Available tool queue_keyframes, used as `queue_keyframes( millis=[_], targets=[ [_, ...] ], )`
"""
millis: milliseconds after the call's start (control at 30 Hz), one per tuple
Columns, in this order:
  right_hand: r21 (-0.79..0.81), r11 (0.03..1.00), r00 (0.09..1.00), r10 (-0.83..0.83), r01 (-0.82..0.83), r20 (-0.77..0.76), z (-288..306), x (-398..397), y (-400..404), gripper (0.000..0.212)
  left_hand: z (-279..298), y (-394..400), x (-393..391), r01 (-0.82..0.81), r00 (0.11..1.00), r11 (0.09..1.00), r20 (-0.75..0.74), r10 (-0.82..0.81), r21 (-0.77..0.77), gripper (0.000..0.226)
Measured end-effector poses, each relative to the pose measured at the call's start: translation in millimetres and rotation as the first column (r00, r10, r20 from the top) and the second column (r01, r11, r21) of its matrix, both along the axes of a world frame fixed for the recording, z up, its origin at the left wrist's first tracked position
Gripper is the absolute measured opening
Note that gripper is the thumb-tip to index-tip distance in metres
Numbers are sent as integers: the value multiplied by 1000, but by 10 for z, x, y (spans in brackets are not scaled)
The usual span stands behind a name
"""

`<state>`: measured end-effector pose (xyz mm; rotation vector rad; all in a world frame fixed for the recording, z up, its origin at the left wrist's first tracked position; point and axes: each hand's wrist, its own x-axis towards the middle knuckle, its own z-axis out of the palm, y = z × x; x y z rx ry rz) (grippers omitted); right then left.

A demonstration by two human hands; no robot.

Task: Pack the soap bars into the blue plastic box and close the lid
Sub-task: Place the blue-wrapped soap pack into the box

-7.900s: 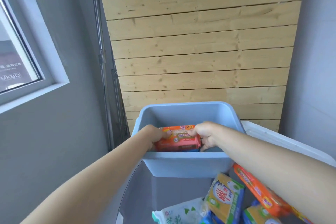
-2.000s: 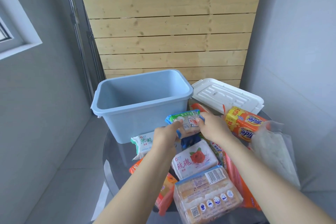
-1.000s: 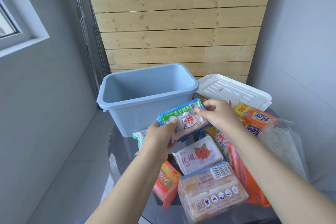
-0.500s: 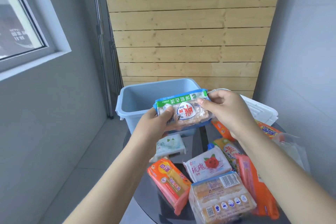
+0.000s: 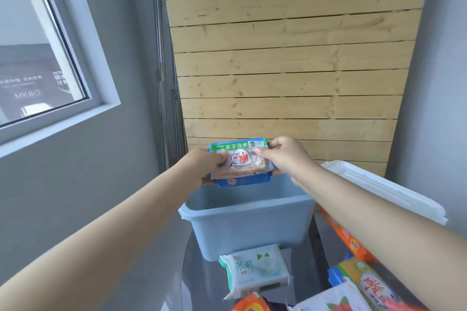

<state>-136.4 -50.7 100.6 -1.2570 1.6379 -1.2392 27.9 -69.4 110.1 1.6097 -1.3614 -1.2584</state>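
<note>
You hold a soap pack (image 5: 240, 163) above the open blue plastic box (image 5: 249, 226), over its far side. The pack has a clear window showing pale brown bars, a green band with white characters along its far edge, a red-and-white round logo in the middle and blue wrapping at its near edge and ends. It lies roughly level, long side across your view.

Your left hand (image 5: 202, 168) grips the pack's left end, thumb on top and fingers curled beneath. Your right hand (image 5: 284, 156) grips the right end, thumb pressed on the top face and fingers wrapped round the far edge. Both forearms reach forward, the right one crossing over the box's right rim.

The box stands at the far edge of the dark glass table (image 5: 303, 270), lid off; its inside bottom is hidden from you. One white lid (image 5: 386, 189) lies just right of the box, at the table's far right edge.

Loose packs on the table that you can count: one white-and-green pack (image 5: 255, 269) touching the box's near wall, one long orange pack (image 5: 346, 237) under your right forearm, one yellow pack with a red logo (image 5: 369, 283) near the right edge, one white pack with a red flower (image 5: 333, 300) and one orange pack (image 5: 250, 304), both cut off at the near edge.
</note>
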Motion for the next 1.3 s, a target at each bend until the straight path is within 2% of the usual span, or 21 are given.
queue_keyframes(
  millis=[133,200,300,433,567,667,833,900,967,1000,1033,1100,1233,1300],
  targets=[
    [159,986,998,49,-56,48,-211,16,-371,20,-194,-316,-12,-5,993,998,117,-2,58,28],
    [250,964,995,72,-87,71,-344,17,-524,17,-291,-458,-20,18,986,996,164,-33,87,17],
    [364,920,986,106,-145,127,-537,17,-665,4,-424,-556,-37,42,986,982,150,-70,184,6],
    [420,888,981,148,-188,125,-712,44,-799,14,-622,-626,-27,7,994,954,101,-39,301,36],
    [434,851,950,215,-296,228,-744,87,-856,30,-720,-690,22,-48,999,925,37,37,376,48],
    [490,763,902,295,-421,315,-745,120,-827,35,-705,-696,57,-59,996,906,-42,84,419,49],
    [569,665,875,364,-484,319,-766,112,-814,34,-687,-642,23,-40,999,931,22,34,364,44],
    [615,625,875,377,-481,302,-750,109,-805,34,-693,-610,-1,-31,988,959,156,-14,281,34],
    [634,595,868,383,-493,315,-749,113,-803,47,-639,-564,-48,38,936,982,338,-100,187,9],
    [633,585,860,393,-507,326,-757,121,-805,54,-614,-550,-59,68,923,981,362,-131,181,9],
    [629,574,849,406,-525,338,-762,131,-805,59,-602,-528,-60,106,907,977,384,-170,183,20],
    [619,547,823,434,-564,367,-770,132,-794,68,-608,-496,-51,134,892,973,406,-200,186,30],
    [604,497,778,476,-622,410,-768,99,-784,79,-673,-521,-49,82,939,969,308,-153,233,8],
    [610,483,770,497,-628,399,-767,87,-786,79,-682,-537,-35,77,955,963,257,-146,259,15]
  ],
)
